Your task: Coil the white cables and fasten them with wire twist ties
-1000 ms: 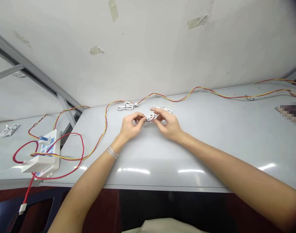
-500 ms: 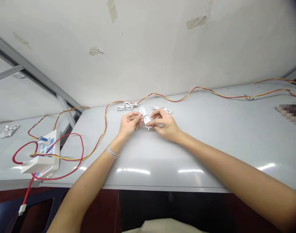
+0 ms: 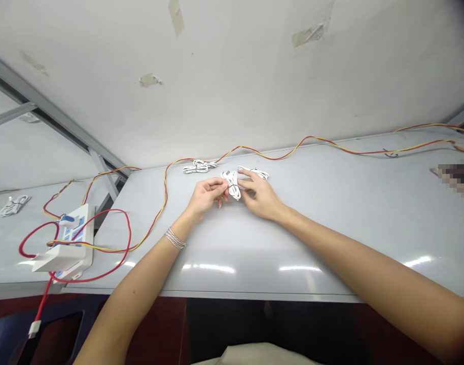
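Note:
A bundle of white cable (image 3: 233, 188), folded into loops and bound by a thin black tie, is between my hands, with a metal plug end showing at its top. My left hand (image 3: 209, 195) pinches the bundle's left side near the tie. On the other side, my right hand (image 3: 261, 196) has its fingers apart, the fingertips at the bundle's right edge; whether they press on it is hard to make out. Just behind my right fingers lies another tied white cable (image 3: 260, 174), partly covered. A further pair of bundled white cables (image 3: 199, 166) rests to the left, near the wall.
A red and yellow twisted wire (image 3: 272, 156) runs along the back of the grey table (image 3: 254, 253). At left is a white power strip (image 3: 87, 235) with plugs and red cords; another tied cable (image 3: 11, 205) lies beyond it. A blurred-out object (image 3: 460, 177) sits far right.
The cable bundle has turned and shifted slightly right, so its plug end now shows. My left hand has followed it, and my right fingers have spread away from their earlier hold.

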`<action>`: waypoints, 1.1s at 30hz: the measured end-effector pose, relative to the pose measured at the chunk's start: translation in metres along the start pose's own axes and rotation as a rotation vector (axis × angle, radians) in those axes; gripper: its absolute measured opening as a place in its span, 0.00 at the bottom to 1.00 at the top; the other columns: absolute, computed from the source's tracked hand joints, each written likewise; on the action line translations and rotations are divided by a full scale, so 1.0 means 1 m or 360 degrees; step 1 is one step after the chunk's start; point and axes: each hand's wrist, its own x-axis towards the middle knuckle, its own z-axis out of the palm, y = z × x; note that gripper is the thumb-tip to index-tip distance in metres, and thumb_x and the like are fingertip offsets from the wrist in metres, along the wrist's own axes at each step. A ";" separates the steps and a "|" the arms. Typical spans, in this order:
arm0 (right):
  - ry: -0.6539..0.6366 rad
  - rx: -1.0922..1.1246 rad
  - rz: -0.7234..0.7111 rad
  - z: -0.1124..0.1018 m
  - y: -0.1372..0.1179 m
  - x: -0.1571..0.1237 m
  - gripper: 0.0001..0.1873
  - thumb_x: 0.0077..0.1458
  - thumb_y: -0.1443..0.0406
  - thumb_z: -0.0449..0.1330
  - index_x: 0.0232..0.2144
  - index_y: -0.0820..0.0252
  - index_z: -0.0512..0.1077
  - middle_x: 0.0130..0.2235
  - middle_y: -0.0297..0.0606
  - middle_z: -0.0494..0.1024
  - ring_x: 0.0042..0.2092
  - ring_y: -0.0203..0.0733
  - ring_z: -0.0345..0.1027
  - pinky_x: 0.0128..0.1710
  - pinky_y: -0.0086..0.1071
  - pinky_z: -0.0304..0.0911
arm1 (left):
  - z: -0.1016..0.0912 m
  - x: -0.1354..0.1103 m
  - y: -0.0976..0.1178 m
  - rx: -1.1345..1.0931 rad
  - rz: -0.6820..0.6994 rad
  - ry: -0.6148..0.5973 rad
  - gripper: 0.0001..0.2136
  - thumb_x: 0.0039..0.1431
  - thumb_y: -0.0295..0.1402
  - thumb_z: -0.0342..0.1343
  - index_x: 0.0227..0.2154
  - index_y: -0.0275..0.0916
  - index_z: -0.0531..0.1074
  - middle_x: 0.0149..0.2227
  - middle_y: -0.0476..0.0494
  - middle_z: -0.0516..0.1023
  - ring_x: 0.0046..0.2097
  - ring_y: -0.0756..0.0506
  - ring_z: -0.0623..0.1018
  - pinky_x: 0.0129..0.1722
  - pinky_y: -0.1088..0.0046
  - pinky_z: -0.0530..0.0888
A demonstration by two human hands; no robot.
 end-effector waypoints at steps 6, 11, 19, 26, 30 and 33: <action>-0.0116 0.0737 0.0313 0.003 0.004 0.005 0.17 0.61 0.63 0.52 0.47 0.57 0.77 0.53 0.45 0.78 0.53 0.48 0.74 0.50 0.46 0.72 | 0.004 0.000 -0.004 0.0239 0.0000 0.0043 0.15 0.49 0.42 0.67 0.30 0.34 0.74 0.26 0.44 0.76 0.25 0.50 0.75 0.18 0.78 0.69; 0.0020 0.1038 0.0542 0.005 0.001 0.007 0.15 0.54 0.57 0.63 0.40 0.60 0.74 0.44 0.44 0.79 0.40 0.46 0.78 0.40 0.43 0.76 | 0.005 -0.006 -0.003 0.0467 0.0101 -0.0095 0.14 0.54 0.43 0.64 0.32 0.35 0.75 0.30 0.42 0.78 0.30 0.48 0.77 0.23 0.77 0.71; 0.0099 0.0917 0.0662 0.004 0.002 0.007 0.16 0.49 0.64 0.67 0.40 0.59 0.70 0.43 0.43 0.77 0.33 0.40 0.77 0.36 0.40 0.75 | 0.009 -0.009 0.005 0.0342 0.0221 -0.0167 0.15 0.53 0.44 0.65 0.29 0.35 0.73 0.25 0.46 0.75 0.25 0.52 0.72 0.25 0.74 0.70; 0.0096 0.0422 0.0386 0.006 0.001 0.003 0.13 0.50 0.73 0.57 0.40 0.59 0.74 0.50 0.46 0.74 0.41 0.44 0.76 0.41 0.41 0.74 | 0.005 -0.001 0.000 0.0308 0.0214 0.0170 0.17 0.51 0.46 0.66 0.30 0.36 0.71 0.26 0.46 0.75 0.21 0.52 0.71 0.17 0.77 0.67; 0.0302 0.0164 0.0396 0.003 0.003 0.004 0.11 0.54 0.71 0.56 0.39 0.61 0.75 0.45 0.46 0.73 0.38 0.41 0.73 0.40 0.39 0.72 | 0.007 -0.002 -0.001 0.0309 0.0221 0.0192 0.19 0.51 0.48 0.65 0.31 0.35 0.71 0.36 0.39 0.79 0.28 0.48 0.78 0.18 0.77 0.72; 0.0409 -0.0051 0.0342 -0.002 0.001 0.005 0.09 0.55 0.69 0.56 0.39 0.61 0.74 0.42 0.45 0.73 0.36 0.42 0.70 0.41 0.39 0.70 | 0.008 -0.002 -0.002 0.0292 0.0203 0.0169 0.20 0.52 0.49 0.64 0.32 0.35 0.70 0.41 0.36 0.80 0.31 0.47 0.80 0.21 0.76 0.75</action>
